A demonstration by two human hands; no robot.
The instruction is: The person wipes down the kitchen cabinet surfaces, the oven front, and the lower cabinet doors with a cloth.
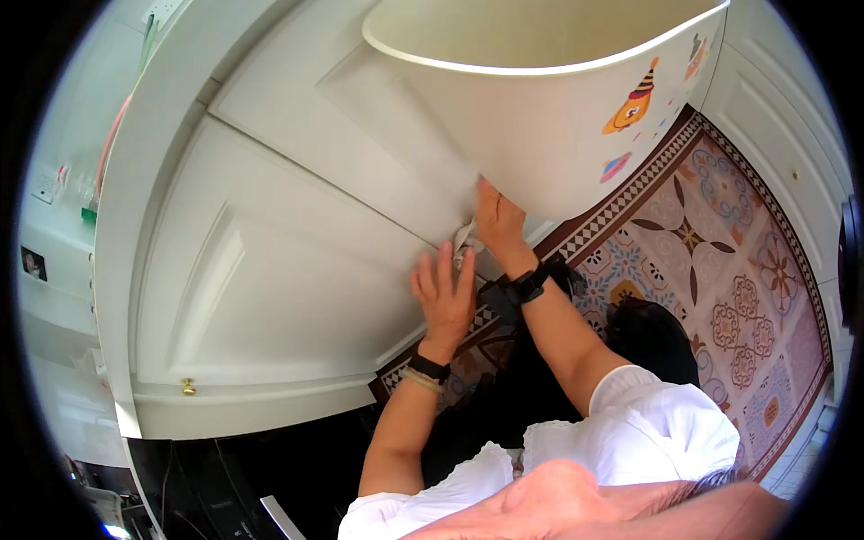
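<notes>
My left hand (pixel 441 292) has its fingers spread against the lower part of a white cabinet door (pixel 270 261). My right hand (pixel 500 223) is closed, close beside the bottom of a white bin (pixel 540 126) with cartoon stickers. A crumpled pale cloth (pixel 465 241) shows between the two hands and appears to be in my right hand's grip. The right fingertips are partly hidden, so the exact hold is hard to see. Both wrists carry dark bands.
Patterned tile floor (pixel 693 234) with a dark border runs along the cabinet base. A small brass knob (pixel 188 387) sits on the door at left. Further white cabinets (pixel 765 117) stand at right. A dark appliance front (pixel 297 468) is at lower left.
</notes>
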